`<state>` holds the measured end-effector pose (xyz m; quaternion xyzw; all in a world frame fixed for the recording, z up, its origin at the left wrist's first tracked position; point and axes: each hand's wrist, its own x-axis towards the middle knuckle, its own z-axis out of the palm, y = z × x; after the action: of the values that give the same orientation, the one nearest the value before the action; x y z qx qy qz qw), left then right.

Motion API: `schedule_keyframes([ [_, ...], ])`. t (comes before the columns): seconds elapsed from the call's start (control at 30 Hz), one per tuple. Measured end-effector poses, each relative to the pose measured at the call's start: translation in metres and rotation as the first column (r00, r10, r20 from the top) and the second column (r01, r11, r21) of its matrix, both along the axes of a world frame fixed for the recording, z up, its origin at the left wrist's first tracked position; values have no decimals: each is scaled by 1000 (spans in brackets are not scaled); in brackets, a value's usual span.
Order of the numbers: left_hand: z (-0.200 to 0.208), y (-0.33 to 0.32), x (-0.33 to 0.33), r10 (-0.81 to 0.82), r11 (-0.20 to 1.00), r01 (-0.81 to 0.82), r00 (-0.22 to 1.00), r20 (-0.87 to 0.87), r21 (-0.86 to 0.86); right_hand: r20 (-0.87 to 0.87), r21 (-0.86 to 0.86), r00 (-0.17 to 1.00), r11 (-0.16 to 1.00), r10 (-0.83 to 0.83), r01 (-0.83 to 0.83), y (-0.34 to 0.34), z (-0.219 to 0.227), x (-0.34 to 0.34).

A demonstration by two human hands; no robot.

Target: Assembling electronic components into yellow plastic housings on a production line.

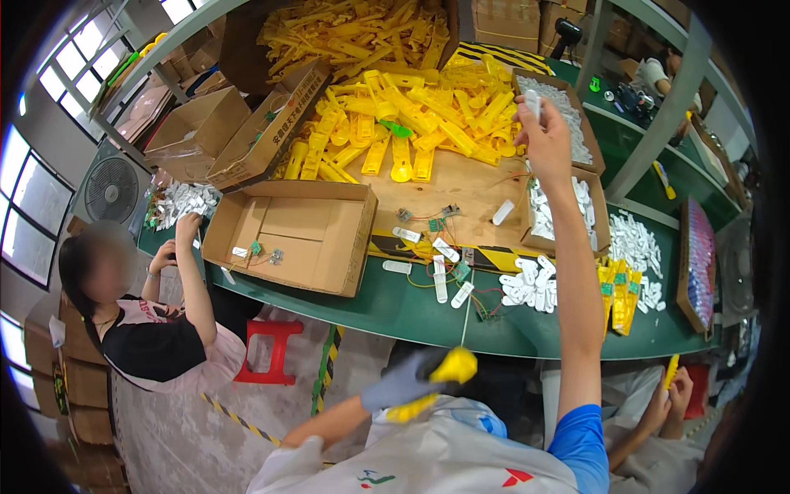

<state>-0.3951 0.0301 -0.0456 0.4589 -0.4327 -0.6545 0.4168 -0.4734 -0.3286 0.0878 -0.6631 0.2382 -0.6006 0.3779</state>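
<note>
My left hand (pixel 401 380), in a grey glove, is low in front of my body, below the table edge. It is closed around a yellow plastic housing (pixel 454 365) with a rounded head, like the shells heaped on the table. My right hand (pixel 546 142) reaches far over the table. Between thumb and fingers it pinches a small clear plastic piece (pixel 533 104). Close beside that hand stands a box of similar clear pieces (pixel 559 103). Under my right forearm, an open carton holds white plastic parts (pixel 580 202).
Yellow housings (pixel 428 115) pile up at the back. An open cardboard box (pixel 317 216) stands left of centre. Wired circuit boards (pixel 462 270) and white pieces (pixel 531 284) lie along the front. A co-worker (pixel 164 321) sits at left; another's hands (pixel 671 395) show at right. A metal post (pixel 671 107) rises at right.
</note>
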Motion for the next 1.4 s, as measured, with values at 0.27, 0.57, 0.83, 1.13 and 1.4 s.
schedule_keyframes([
  [0.27, 59, -207, 80, 619, 782, -170, 111, 777, -599, 200, 377, 948, 873, 249, -309, 32, -53, -17],
  [0.57, 17, -378, 253, 380, 902, 432, -765, 520, -22, 184, 501, 975, 841, 127, -204, 100, -120, -28],
  [0.83, 68, -354, 237, 616, 735, 571, -336, 712, -366, 201, 546, 975, 816, 93, -190, 133, -136, -44],
  [1.13, 288, -230, 225, 809, -40, -457, 508, -297, -889, 206, 536, 973, 819, 109, -205, 119, -132, -21],
  [1.4, 467, -316, 271, 942, -224, 268, 307, -137, -937, 183, 534, 975, 820, 123, -204, 129, -134, -5],
])
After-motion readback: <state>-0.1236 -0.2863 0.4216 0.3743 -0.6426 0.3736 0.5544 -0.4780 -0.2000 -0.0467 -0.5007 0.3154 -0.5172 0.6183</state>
